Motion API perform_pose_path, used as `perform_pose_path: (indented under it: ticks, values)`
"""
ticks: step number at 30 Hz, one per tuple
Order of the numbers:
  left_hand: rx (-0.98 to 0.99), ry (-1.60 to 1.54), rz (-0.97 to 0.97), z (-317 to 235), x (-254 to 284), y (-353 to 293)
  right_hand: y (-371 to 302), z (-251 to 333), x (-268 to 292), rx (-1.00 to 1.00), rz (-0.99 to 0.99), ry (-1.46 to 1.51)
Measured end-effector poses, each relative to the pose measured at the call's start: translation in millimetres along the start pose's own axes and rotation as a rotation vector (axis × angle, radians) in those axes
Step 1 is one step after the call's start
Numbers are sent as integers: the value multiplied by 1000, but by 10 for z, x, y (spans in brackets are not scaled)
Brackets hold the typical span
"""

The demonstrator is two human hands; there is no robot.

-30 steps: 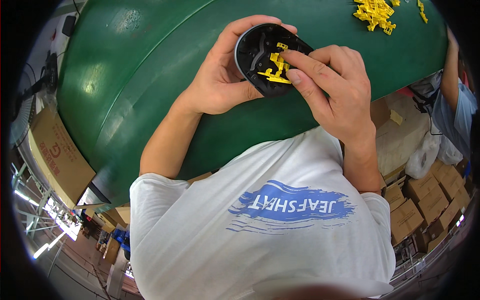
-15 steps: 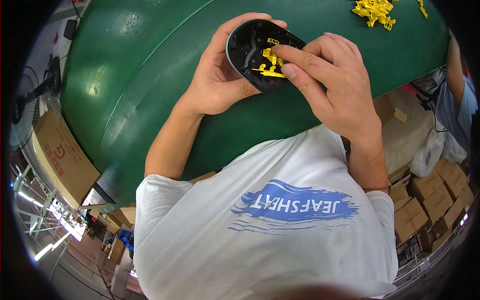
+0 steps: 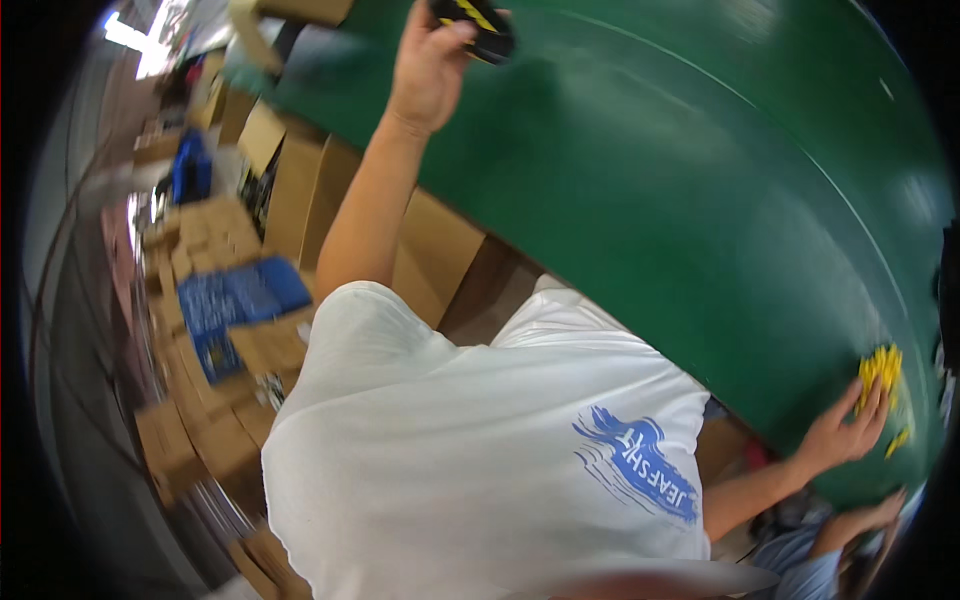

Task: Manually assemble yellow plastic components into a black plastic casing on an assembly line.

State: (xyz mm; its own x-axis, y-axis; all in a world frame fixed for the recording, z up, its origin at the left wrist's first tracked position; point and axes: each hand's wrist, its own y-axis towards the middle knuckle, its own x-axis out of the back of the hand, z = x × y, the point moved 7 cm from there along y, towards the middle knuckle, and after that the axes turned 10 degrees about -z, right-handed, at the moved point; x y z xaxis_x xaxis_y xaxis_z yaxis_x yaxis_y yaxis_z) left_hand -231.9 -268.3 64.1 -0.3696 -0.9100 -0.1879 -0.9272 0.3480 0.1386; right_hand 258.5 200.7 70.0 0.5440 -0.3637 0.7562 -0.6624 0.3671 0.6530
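At the top edge my left hand (image 3: 432, 70) is closed round a black plastic shell (image 3: 492, 45), gripping it with the thumb on its near side. Yellow plastic parts (image 3: 470, 14) show inside the shell, partly cut off by the picture's edge. Far to the right, my right hand (image 3: 845, 432) reaches to a pile of small yellow plastic pieces (image 3: 880, 366). Its fingers are stretched out and touch the pile's near side; motion blurs them a little. A few loose yellow pieces (image 3: 897, 443) lie just beside that hand.
A green work table (image 3: 640, 200) stretches across the upper right. Open cardboard boxes (image 3: 430, 255) stand against its near left edge, with stacked cartons (image 3: 205, 420) and a blue sack (image 3: 240, 300) further left. Another person's hand (image 3: 885, 510) and blue sleeve (image 3: 805, 565) are at lower right.
My right hand has left the shell and gone right to the yellow pile. My left hand still holds the shell, now further out to the left. The whole view has turned.
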Motion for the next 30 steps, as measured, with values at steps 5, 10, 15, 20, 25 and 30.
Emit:
perform_pose_path:
  ticks: [5, 10, 15, 20, 25, 30]
  values:
    - [-79, 386, -896, -593, 2673, -1695, -140, -40, -303, 32, 6, 32]
    - [686, 279, -1247, -14, 4274, -3814, -161, -65, -633, -8, 36, -6]
    - [936, 331, -1384, 968, 4219, -4251, 72, -32, -464, 14, 6, -63]
    - [942, 360, -1510, 1423, 4331, -3884, 62, -104, -269, -20, 13, -123]
    - [-21, 1188, -1271, 456, 4393, -2448, -70, 37, -193, -89, -4, 15]
    - [-485, 752, -840, -7, 2082, -537, -120, 248, -159, -212, -126, 87]
